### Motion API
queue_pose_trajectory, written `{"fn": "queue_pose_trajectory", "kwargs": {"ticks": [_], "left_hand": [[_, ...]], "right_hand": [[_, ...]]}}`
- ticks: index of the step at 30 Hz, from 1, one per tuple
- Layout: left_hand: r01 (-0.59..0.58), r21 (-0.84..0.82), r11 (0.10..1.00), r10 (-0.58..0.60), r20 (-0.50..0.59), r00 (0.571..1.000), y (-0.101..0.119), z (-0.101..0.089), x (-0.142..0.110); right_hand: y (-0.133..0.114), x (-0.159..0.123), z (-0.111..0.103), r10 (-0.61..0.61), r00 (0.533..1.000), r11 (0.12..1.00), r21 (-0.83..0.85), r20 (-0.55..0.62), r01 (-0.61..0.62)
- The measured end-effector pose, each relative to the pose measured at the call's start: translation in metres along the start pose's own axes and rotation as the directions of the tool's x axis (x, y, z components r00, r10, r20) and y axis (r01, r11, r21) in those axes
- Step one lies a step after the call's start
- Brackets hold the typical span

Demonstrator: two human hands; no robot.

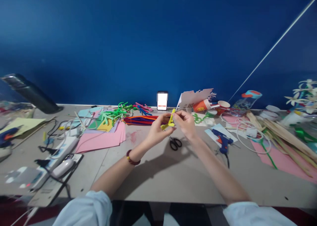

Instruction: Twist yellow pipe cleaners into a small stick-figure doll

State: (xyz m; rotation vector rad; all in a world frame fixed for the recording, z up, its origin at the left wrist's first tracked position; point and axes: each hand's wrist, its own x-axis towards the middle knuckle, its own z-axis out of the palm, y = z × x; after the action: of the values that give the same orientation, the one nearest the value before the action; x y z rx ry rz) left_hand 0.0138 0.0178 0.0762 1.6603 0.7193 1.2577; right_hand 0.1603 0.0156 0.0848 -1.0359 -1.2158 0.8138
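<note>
Between my two hands, above the middle of the table, is a bent yellow pipe cleaner (171, 119). My left hand (158, 128), with a beaded bracelet on its wrist, pinches the lower part of it. The fingertips of my right hand (186, 122) close on its upper end from the other side. Below them a pair of black-handled scissors (175, 143) lies on the table, blades partly hidden by my left hand. Just behind my left hand lies a bundle of purple and orange pipe cleaners (140, 120).
A phone (162, 100) stands upright against the blue wall. Pink paper sheets (101, 140) and green pipe-cleaner pieces (111, 115) lie left; a power strip (55, 158) is nearer. On the right are a blue glue gun (223, 141), paper cups (201, 105) and a white cable (266, 138).
</note>
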Motion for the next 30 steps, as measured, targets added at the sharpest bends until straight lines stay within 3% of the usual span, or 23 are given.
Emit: {"fn": "queue_pose_trajectory", "kwargs": {"ticks": [5, 9, 12, 16, 20, 26, 30], "left_hand": [[-0.072, 0.185, 0.980, 0.102, -0.159, 0.982, -0.001, -0.004, -0.002], [-0.074, 0.255, 0.964, 0.107, -0.115, 0.988, 0.001, -0.009, 0.000], [0.009, 0.134, 0.991, 0.006, -0.107, 0.994, 0.004, -0.009, 0.002], [0.178, -0.186, 0.966, -0.174, 0.037, 0.984, 0.007, -0.010, 0.006], [0.309, -0.394, 0.866, -0.239, 0.216, 0.947, 0.001, -0.012, 0.007], [0.405, -0.497, 0.767, -0.246, 0.356, 0.902, -0.010, -0.009, 0.004], [0.427, -0.525, 0.736, -0.223, 0.409, 0.885, -0.008, -0.006, 0.001]], "right_hand": [[0.002, -0.001, 0.004, -0.058, 0.998, 0.998, -0.031, 0.004, 0.058], [0.003, -0.001, 0.004, -0.029, 0.998, 0.999, -0.018, 0.057, 0.030], [0.003, 0.001, 0.002, 0.010, 0.994, 0.999, 0.035, 0.112, -0.014], [-0.002, 0.005, -0.006, 0.028, 0.977, 0.996, 0.072, 0.213, -0.044], [-0.007, 0.007, -0.013, 0.060, 0.938, 0.986, 0.128, 0.341, -0.110], [0.004, 0.005, -0.012, 0.094, 0.877, 0.948, 0.226, 0.472, -0.223], [0.010, 0.003, -0.009, 0.091, 0.870, 0.942, 0.241, 0.484, -0.233]]}}
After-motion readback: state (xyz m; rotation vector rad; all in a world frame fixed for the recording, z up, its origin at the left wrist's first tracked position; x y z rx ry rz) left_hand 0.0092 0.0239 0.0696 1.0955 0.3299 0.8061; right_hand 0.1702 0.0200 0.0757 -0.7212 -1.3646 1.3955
